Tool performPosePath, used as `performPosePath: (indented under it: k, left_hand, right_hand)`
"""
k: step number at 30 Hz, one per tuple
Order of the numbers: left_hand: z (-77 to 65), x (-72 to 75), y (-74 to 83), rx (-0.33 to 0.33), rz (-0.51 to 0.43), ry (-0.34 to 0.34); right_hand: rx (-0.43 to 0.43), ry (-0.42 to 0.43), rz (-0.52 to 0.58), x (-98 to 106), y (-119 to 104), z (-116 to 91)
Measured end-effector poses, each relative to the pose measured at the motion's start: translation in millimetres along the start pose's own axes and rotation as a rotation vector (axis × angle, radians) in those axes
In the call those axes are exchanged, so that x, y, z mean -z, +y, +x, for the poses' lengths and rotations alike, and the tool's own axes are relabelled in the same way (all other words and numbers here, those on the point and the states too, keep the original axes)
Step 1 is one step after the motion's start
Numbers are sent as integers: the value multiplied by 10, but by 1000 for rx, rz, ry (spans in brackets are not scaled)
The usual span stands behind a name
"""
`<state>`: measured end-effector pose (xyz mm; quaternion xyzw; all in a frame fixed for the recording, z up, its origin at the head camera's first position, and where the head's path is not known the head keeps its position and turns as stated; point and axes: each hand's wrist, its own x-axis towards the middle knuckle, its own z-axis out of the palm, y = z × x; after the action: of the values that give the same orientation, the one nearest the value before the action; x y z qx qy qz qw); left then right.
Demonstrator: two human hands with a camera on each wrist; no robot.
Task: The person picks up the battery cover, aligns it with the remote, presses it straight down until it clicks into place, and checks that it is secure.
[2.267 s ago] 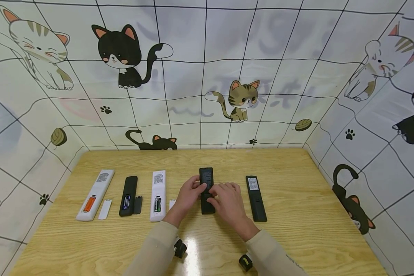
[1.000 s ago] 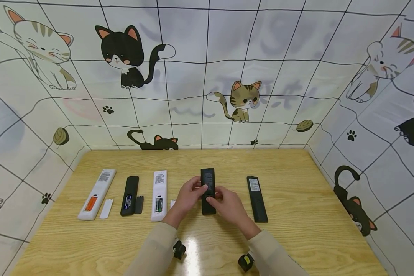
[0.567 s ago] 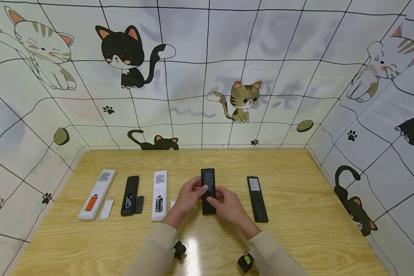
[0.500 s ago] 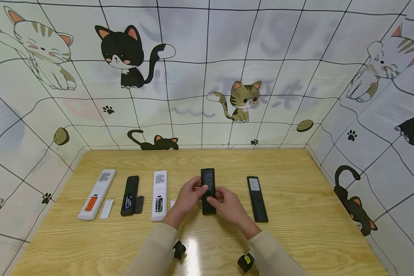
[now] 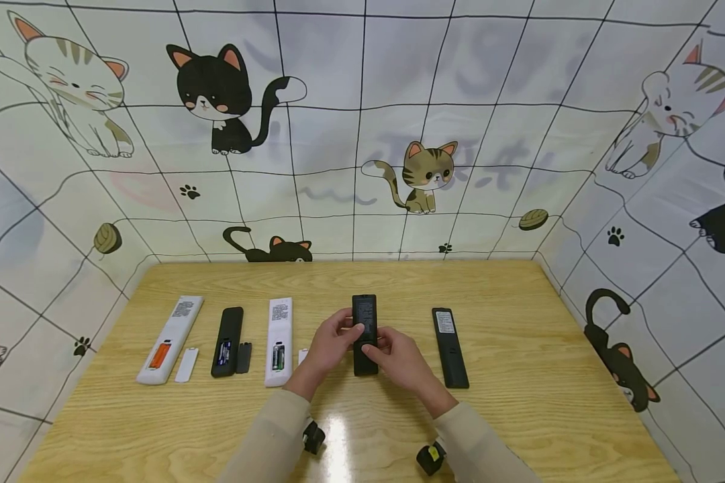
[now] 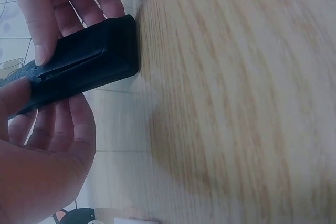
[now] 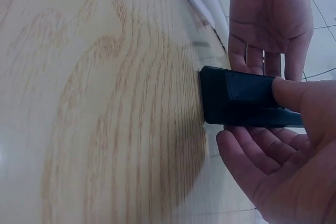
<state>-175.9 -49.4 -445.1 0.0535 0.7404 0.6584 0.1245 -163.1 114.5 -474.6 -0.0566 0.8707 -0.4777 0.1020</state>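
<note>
A black remote control (image 5: pixel 364 310) stands near the middle of the table in the head view, its back facing up. My left hand (image 5: pixel 328 345) holds its left side, thumb on the back and fingers along the edge. From the right, my right hand (image 5: pixel 402 360) grips the lower part, its thumb pressing on the battery cover (image 7: pixel 249 90). In the left wrist view a dark gap runs along one side of the cover. Whether the remote's lower end touches the table cannot be told. The inside of its battery compartment is hidden.
Left lie a white remote (image 5: pixel 170 340) with orange in its compartment, a black remote (image 5: pixel 226 343) and another white remote (image 5: pixel 279 342), both with batteries showing. Loose covers, white (image 5: pixel 186 365) and black (image 5: pixel 244 358), lie beside them. Another black remote (image 5: pixel 450 347) lies right.
Since the earliest frame my right hand's fingers have moved off the back of the remote and down its right side, leaving the thumb on the cover. Over the last second nothing visibly moves.
</note>
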Motion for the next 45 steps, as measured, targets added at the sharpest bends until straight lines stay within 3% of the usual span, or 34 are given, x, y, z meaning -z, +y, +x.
performPosePath:
  k: [5, 14, 21, 40, 45]
  left_hand:
    - [28, 5, -47, 1, -3, -2]
    - [174, -3, -321, 1, 18, 29]
    - [170, -29, -323, -25, 42, 39]
    - [161, -36, -350, -14, 97, 67]
    - [107, -29, -257, -21, 97, 59]
  right_hand:
    - [-6, -2, 16, 2, -10, -3]
    - [-8, 1, 24, -4, 4, 2]
    - [-2, 28, 8, -5, 3, 5]
    - [23, 39, -55, -17, 5, 8]
    - [44, 49, -82, -17, 0, 0]
